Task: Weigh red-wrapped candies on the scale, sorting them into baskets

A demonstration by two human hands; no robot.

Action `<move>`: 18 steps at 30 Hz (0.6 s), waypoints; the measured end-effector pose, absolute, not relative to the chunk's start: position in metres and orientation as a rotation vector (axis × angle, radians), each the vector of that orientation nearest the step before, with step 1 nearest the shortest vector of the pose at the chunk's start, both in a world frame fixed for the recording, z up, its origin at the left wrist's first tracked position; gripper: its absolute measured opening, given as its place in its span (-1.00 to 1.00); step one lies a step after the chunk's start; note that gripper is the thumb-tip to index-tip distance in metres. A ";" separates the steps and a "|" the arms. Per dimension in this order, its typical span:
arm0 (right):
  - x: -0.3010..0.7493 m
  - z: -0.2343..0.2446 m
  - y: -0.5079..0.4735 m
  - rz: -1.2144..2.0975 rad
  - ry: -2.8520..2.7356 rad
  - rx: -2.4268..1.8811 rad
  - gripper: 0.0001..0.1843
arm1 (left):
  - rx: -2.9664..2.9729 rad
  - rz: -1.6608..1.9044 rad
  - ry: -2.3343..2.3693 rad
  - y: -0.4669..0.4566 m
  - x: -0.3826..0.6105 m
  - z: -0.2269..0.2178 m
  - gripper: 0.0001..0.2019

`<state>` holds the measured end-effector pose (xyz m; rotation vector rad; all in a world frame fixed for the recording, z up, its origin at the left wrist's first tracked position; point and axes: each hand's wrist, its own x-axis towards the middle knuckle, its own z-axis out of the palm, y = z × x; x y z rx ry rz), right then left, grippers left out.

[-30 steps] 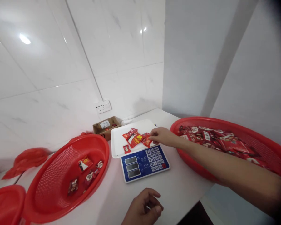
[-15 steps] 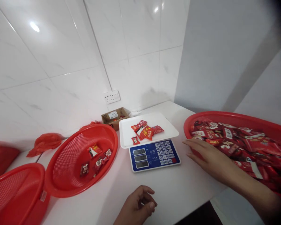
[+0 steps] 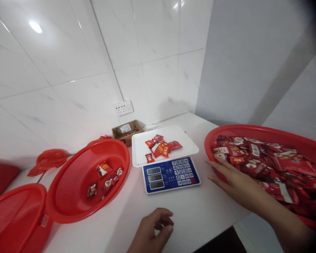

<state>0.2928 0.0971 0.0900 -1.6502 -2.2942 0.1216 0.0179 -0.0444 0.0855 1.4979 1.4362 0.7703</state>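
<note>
A blue-faced electronic scale (image 3: 171, 174) stands on the white counter, and its white pan (image 3: 142, 156) carries several red snack packets (image 3: 160, 147). My right hand (image 3: 233, 182) lies flat, fingers stretched out, against the near rim of a large red basket (image 3: 263, 130) heaped with red packets (image 3: 268, 161). It holds nothing. My left hand (image 3: 151, 233) rests on the counter at the front edge, fingers loosely curled and empty. A second red basket (image 3: 76, 207) left of the scale holds a few packets (image 3: 105, 175).
A third red basket (image 3: 13, 218) sits at the far left, overlapped by the second. A small cardboard box (image 3: 127, 131) stands by the tiled wall under a socket (image 3: 123, 108). A crumpled red bag (image 3: 48, 160) lies at the back left. The counter edge drops off at front right.
My right hand left the scale pan, letting go of a packet there, and drew back right to the big basket's rim. The view shifted right. My left hand barely moved.
</note>
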 end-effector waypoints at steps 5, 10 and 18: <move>0.295 0.084 0.099 0.059 -2.291 -1.582 -0.44 | 1.792 1.014 2.271 -0.037 -0.060 0.133 -0.66; 0.295 0.081 0.099 0.039 -2.297 -1.532 -0.46 | 2.042 0.539 2.812 -0.026 -0.168 0.162 -0.47; 0.293 0.084 0.095 0.034 -2.270 -1.538 -0.50 | 1.317 -0.062 3.052 -0.049 -0.240 0.149 -0.40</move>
